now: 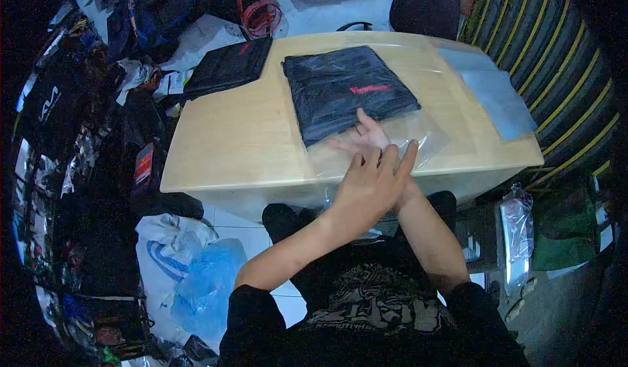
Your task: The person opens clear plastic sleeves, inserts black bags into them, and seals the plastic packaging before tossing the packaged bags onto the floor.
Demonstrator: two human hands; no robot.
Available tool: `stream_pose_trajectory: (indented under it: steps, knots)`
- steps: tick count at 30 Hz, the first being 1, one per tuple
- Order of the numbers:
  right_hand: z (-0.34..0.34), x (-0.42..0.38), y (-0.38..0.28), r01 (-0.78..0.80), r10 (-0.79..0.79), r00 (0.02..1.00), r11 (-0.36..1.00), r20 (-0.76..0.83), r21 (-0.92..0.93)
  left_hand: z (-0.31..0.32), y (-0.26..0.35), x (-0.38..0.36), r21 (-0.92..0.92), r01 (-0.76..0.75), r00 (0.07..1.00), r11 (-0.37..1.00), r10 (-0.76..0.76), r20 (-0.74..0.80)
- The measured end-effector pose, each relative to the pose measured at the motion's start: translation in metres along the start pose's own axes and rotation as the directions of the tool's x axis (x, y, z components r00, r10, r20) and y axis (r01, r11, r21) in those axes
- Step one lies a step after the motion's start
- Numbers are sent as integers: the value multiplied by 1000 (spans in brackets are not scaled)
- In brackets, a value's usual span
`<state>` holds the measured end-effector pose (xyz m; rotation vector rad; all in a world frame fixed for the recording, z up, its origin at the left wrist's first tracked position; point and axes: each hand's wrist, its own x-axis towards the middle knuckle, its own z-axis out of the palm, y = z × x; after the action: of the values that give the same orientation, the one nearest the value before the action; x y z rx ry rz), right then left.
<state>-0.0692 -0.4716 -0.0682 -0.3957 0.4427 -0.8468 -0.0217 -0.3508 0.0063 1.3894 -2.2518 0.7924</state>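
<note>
A flat black pouch with red lettering lies on the table, wrapped in a clear plastic bag whose near end spreads toward me. My right hand reaches under the film, palm partly up and fingers spread, by the pouch's near edge. Across my right wrist comes my left hand, back upward, with bent fingers on the bag's near end. The left thumb's grip is mostly hidden. My forearms cross here.
The light wooden table carries a second black pouch at left and a stack of clear plastic sheets at right. A blue plastic bag is on the floor at left. A dark chair stands beyond the table.
</note>
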Motion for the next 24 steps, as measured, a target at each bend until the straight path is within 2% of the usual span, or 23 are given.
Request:
stream_pose_trajectory:
  steps: [1,2,5,6,9,10,13,14,17,18,19,21,24]
  knots:
    - [-8,9,2,-44,45,998,998,-42,34,-1,-2,-3,11,-26,1000,1000,26,10]
    - [-5,13,2,-84,90,992,994,-83,72,-3,-1,-7,-11,31,999,999,-31,23]
    - [-1,7,-18,-176,177,976,984,-127,13,9,-11,-19,20,92,987,996,-94,132]
    - [6,8,-23,-206,201,962,979,-185,-5,19,-15,-27,-63,135,977,989,-122,174]
    - [-4,29,-20,-13,-2,974,998,-225,-67,19,-28,-46,-243,154,982,958,-122,141]
    - [-11,28,-21,75,-94,985,989,-148,-128,15,-33,-48,-223,104,992,969,-87,88]
    - [-28,38,-17,51,-59,988,997,-144,-55,5,-34,-51,-228,148,988,962,-133,77]
    - [-27,36,-15,107,-117,989,988,-93,-113,-1,-31,-50,-266,186,982,946,-168,88]
    - [-30,-1,-12,59,-74,993,985,-88,-163,11,-27,-55,-196,193,979,961,-174,110]
    - [-30,-21,-13,72,-127,972,962,-199,-263,13,-28,-56,-250,167,982,954,-138,128]
    - [-31,-42,-16,74,-193,934,928,-300,-366,11,-26,-53,-266,140,986,954,-112,120]
    - [-35,-81,-21,278,-535,817,693,-215,-665,4,-19,-47,-300,93,992,949,-64,104]
    - [-43,-120,-28,269,-710,699,375,-88,-887,25,-20,-54,-179,-12,997,984,24,68]
